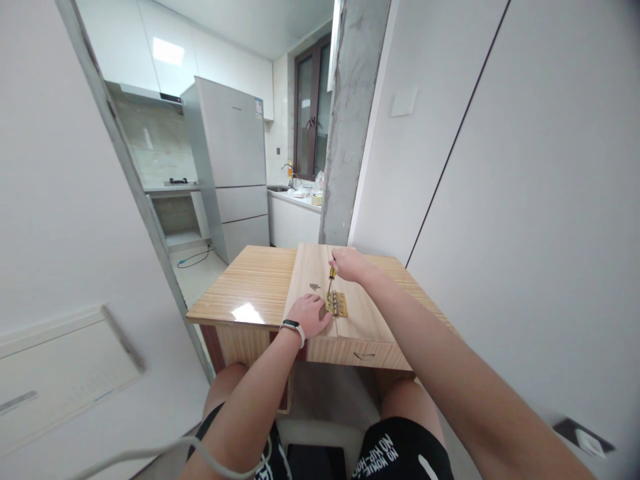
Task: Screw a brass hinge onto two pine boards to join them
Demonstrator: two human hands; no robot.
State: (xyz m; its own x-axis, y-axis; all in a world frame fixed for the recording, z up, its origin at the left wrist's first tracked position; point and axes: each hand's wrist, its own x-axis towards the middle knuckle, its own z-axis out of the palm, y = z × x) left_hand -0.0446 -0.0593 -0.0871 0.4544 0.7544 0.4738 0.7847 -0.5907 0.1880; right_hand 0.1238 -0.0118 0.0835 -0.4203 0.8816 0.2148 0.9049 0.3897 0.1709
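Note:
A brass hinge (341,305) lies unfolded across the seam between two pale wooden boards (367,310) on the desk. My right hand (350,264) is closed around the handle of a yellow-and-black screwdriver (332,273). The screwdriver stands nearly upright, its tip down at the left leaf of the hinge; the exact contact point is too small to make out. Resting on the left board, my left hand (309,315) has its fingers and thumb spread against the hinge's left edge. A small pile of dark screws (315,287) sits just beyond the left fingers.
The boards lie on a striped wooden desk (250,280) with a drawer front below. White walls stand close on both sides. Beyond the doorway are a grey refrigerator (240,147) and a kitchen counter (295,220). A pale cable (150,450) crosses at lower left.

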